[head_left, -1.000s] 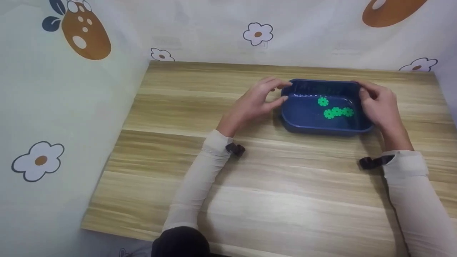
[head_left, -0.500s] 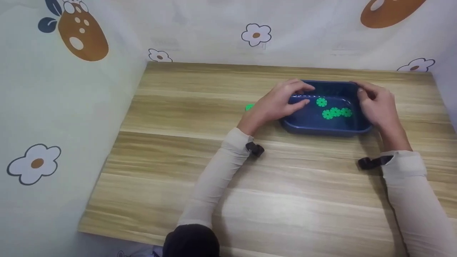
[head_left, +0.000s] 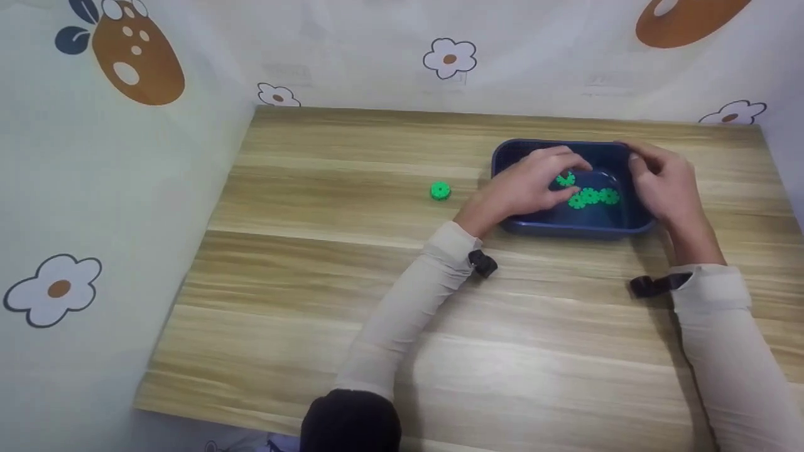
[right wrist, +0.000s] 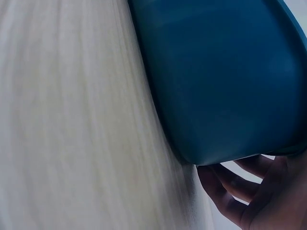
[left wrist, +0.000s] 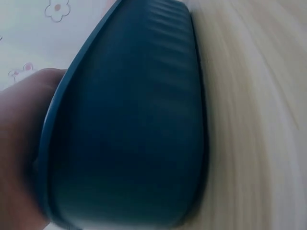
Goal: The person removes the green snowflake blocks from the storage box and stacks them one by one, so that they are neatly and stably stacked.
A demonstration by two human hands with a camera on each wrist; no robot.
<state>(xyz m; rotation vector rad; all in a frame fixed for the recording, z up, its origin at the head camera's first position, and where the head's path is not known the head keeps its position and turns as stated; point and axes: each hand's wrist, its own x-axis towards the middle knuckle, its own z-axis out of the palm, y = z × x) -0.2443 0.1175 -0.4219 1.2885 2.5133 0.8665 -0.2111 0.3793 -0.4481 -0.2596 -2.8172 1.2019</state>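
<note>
A dark blue plastic box [head_left: 581,230] stands on the table, with several green notched plastic discs [head_left: 608,196] lying inside. My left hand [head_left: 534,182] reaches over the box's left side into it. Its thumb and fingers are spread apart near the discs, with nothing visible between them. At the right end, my right hand [head_left: 669,185] grips the wall, thumb inside the rim; in the right wrist view its fingers [right wrist: 230,184] lie against the outer side. The left wrist view is mostly filled by the box's outer wall [left wrist: 129,120], which hides the left fingertips.
Left of the box, a green disc-shaped piece [head_left: 440,191], perhaps a small stack, lies on the wood-grained table [head_left: 314,251]. A patterned wall covering [head_left: 377,56] rises behind the table's back edge and along its left side.
My left hand has moved right, from the box's left rim to above the discs inside. The green piece on the table has come into view behind it. The right hand has stayed put.
</note>
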